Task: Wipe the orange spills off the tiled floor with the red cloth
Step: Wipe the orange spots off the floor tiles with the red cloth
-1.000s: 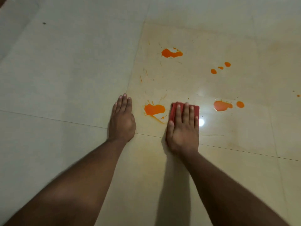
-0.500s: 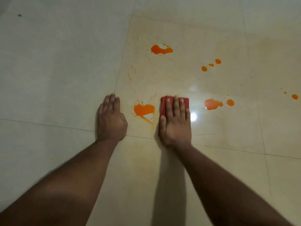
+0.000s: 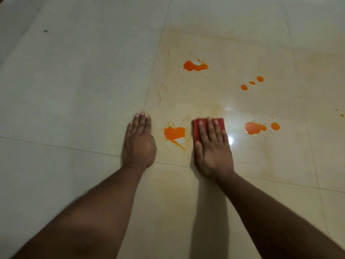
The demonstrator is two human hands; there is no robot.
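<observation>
Right hand [image 3: 212,148], fingers straight, presses flat on folded red cloth [image 3: 220,122] on glossy beige tiled floor [image 3: 74,90]. Nearest orange splash [image 3: 174,133] lies just left of cloth w/ left hand [image 3: 139,144] flat beyond it, fingers straight. Other orange spills: one puddle [image 3: 254,127] right of cloth, another [image 3: 195,66] well beyond it.

Glossy tiled floor [image 3: 261,150], cloth [image 3: 220,122]
</observation>
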